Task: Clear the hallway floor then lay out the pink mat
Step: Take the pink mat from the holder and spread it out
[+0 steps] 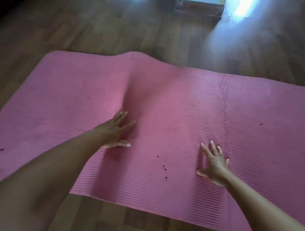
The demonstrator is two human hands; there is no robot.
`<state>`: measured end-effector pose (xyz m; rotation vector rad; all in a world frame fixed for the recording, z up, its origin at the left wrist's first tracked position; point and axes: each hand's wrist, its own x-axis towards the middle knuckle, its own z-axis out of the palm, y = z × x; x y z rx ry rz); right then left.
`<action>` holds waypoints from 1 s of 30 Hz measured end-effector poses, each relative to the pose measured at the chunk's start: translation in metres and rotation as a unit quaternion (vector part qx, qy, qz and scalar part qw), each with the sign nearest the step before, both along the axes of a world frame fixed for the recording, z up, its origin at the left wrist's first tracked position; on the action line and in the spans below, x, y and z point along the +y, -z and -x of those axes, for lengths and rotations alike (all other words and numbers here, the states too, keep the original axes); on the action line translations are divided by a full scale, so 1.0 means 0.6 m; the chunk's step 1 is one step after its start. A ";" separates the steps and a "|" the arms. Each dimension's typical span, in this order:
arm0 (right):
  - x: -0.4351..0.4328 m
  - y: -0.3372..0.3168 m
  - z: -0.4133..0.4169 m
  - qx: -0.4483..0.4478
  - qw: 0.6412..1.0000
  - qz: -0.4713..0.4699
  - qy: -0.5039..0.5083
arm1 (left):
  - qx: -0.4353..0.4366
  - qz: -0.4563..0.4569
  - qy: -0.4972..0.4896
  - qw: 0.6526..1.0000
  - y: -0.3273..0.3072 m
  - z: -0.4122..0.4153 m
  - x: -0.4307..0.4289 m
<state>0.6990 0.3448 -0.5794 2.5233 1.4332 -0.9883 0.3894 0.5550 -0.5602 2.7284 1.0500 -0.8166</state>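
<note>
Two-handed, pressed down on the pink mat (185, 103), already unrolled on the wooden floor (118, 31) with its long axis running left to right across the view. Found no clutter on the boards in sight, so judged the clearing done and the smoothing under way.

Kept the left hand (115, 132) flat, fingers spread and thumb out, pinching nothing, palm on the ribbed surface. Laid the right hand (214, 163) the same way, fingers splayed, gripping nothing, well apart from the left and nearer the front edge.

Noted a raised ridge (130, 81) crossing the mat's short way, from the far edge down to the left fingertips. Placed that hump straight ahead of the left hand and touching it, well off from the right. Judged the left the nearer hand for flattening it, with the push going away from the body along the ridge or sideways toward the free left end.

Saw a thin crease (223, 106) just beyond the right fingers, also running the short way, and a few dark specks (164, 167) between the hands.
</note>
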 end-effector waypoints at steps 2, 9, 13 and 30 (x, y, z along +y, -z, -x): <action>0.001 0.000 0.001 0.000 1.000 0.001 0.001 | 0.026 -0.007 -0.012 1.000 0.009 0.023 0.002; 0.005 -0.006 0.003 -0.010 1.000 0.017 0.010 | -0.010 0.055 -0.162 0.985 0.042 0.026 -0.004; 0.031 -0.021 0.025 -0.061 0.998 0.029 -0.006 | -0.035 0.059 -0.168 0.983 0.044 0.028 -0.008; 0.132 0.020 0.151 -0.002 0.996 0.031 -0.088 | -0.074 0.053 -0.247 0.965 0.051 -0.051 0.076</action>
